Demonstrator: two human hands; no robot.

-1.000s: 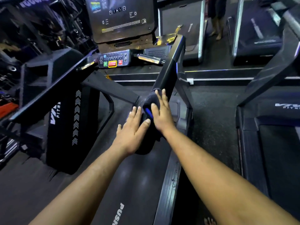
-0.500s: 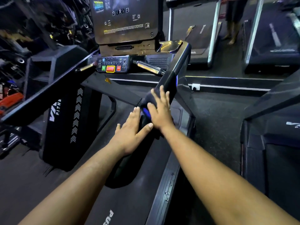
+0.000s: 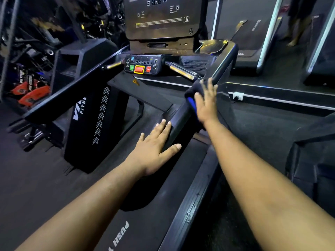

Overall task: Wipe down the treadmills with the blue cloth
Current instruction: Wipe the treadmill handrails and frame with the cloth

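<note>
I stand on a black treadmill facing its console. The blue cloth, dark with a bright blue edge, is draped over the treadmill's right handrail. My right hand lies flat on the cloth with straight fingers, pressing it on the rail just below the silver grip bar. My left hand rests flat and open against the lower inner side of the same rail, apart from the cloth.
The control panel with green and red buttons sits ahead, under the console screen. The left handrail slopes at left. Another treadmill stands to the right, more behind. A person's legs show far right.
My right hand has slid the cloth up the right handrail toward the console. My left hand stayed lower on the rail, so the hands are now apart. The view has moved closer.
</note>
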